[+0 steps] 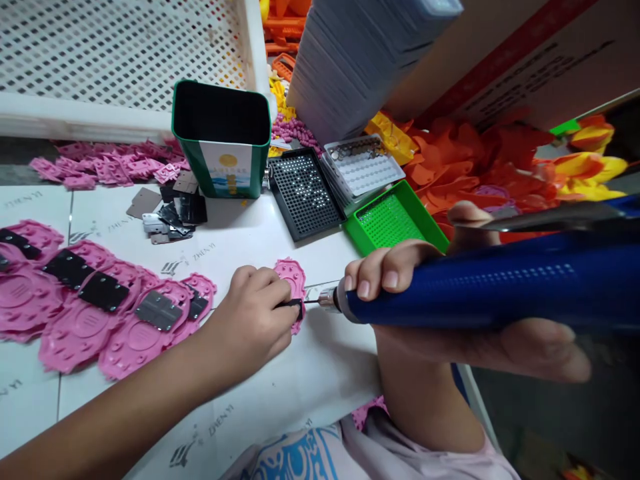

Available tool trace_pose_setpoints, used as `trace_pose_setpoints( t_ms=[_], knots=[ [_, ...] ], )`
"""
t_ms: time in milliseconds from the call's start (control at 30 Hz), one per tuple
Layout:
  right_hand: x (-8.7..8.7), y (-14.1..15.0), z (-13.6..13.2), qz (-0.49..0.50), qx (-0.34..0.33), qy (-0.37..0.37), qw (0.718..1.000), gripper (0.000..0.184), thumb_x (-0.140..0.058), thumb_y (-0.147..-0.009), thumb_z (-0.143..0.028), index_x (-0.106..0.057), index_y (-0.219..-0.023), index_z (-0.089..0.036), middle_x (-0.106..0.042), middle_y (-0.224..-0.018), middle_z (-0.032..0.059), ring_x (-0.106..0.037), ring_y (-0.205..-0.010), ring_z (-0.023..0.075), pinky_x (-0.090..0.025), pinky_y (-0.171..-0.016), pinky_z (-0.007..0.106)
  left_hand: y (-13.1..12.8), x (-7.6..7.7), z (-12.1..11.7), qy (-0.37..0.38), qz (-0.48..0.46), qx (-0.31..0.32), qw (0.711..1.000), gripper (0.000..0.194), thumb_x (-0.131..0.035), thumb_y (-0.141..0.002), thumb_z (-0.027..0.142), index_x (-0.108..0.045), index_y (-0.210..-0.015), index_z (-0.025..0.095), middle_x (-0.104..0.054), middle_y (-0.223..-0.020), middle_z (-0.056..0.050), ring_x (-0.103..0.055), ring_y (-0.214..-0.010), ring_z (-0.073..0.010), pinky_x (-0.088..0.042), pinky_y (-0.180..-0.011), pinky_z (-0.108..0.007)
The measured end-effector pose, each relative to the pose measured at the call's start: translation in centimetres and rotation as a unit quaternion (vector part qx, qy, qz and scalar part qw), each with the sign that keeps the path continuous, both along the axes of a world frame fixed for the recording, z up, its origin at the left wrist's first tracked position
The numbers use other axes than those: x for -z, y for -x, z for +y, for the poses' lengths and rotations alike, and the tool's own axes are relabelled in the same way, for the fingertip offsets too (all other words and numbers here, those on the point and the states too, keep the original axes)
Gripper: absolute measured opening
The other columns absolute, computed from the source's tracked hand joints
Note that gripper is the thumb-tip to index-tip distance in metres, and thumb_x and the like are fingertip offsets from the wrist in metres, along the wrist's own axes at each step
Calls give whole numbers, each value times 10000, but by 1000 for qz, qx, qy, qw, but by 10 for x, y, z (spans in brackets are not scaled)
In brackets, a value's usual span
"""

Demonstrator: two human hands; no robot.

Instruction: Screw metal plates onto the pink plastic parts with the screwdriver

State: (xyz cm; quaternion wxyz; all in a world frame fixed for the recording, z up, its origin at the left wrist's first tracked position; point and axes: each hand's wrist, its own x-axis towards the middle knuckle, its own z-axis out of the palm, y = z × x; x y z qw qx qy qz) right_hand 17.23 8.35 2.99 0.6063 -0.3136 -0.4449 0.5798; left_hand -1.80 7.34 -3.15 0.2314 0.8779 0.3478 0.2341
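My right hand [400, 277] is wrapped round a blue electric screwdriver [475, 287], which lies nearly level. Its thin bit points left and reaches a black plate [296, 308] on a pink plastic part [294, 272]. Whether the tip sits in a screw is too small to tell. My left hand [257, 317] is closed over the near side of that part, its fingertips at the black plate and hiding much of both. To its left, several more pink parts [83, 323] lie overlapped on the white table, some bearing black or grey metal plates [159, 311].
Beyond my hands stand a green tin [227, 163], a black screw tray [305, 190], a bright green tray [395, 217] and a clear case [363, 163]. Loose metal plates [173, 217] lie beside the tin. A white crate [125, 120], a tall grey stack [355, 67] and orange parts [460, 160] rise behind.
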Motion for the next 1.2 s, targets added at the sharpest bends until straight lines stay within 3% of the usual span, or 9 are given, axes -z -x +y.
trace_pose_setpoints(
  t_ms=[133,700,833,1067,1133,1200],
  knots=[
    [-1,-1,1,-28,5,1,1000,370,-740,-690,-486,-661,-1018,-335,-642,-700,6,-600,-599,213,-520,-612,402,0,1,-1,7,-7,2,1000,109,-607,-822,130,-624,-723,174,-626,-795,-22,-499,-860,-197,-333,-801,-379],
    [1,-2,0,-34,-20,16,999,437,-723,-708,-478,-623,-1114,-347,-652,-713,15,-605,-615,222,-524,-626,425,2,0,1,42,-7,-6,999,94,-605,-819,142,-670,-765,184,-626,-839,-33,-512,-876,-206,-332,-786,-384],
    [1,2,-3,-76,-20,-41,996,470,-692,-724,-528,-601,-1151,-354,-632,-716,12,-602,-599,218,-525,-596,417,3,-2,4,55,-1,8,998,123,-592,-827,152,-690,-769,198,-630,-864,-32,-517,-879,-204,-309,-767,-380],
    [1,11,-6,-111,-17,-71,991,489,-724,-715,-471,-592,-1171,-353,-643,-705,1,-626,-565,226,-543,-556,426,5,-7,1,-32,56,15,998,80,-616,-830,249,-672,-790,209,-652,-881,-37,-490,-935,-258,-268,-771,-416],
    [0,14,-5,-111,-12,-62,992,435,-710,-726,-469,-610,-1140,-384,-631,-665,-17,-615,-537,213,-532,-542,407,7,-7,-1,-37,73,15,997,98,-686,-781,299,-667,-819,211,-650,-925,-45,-485,-948,-268,-267,-775,-418],
    [-2,16,-5,-133,-12,-8,991,245,-657,-765,-492,-666,-996,-411,-602,-591,-35,-590,-498,189,-516,-538,380,8,-5,-1,-47,75,12,996,145,-734,-743,296,-668,-846,218,-646,-939,-42,-487,-933,-261,-270,-764,-408]
  ],
)
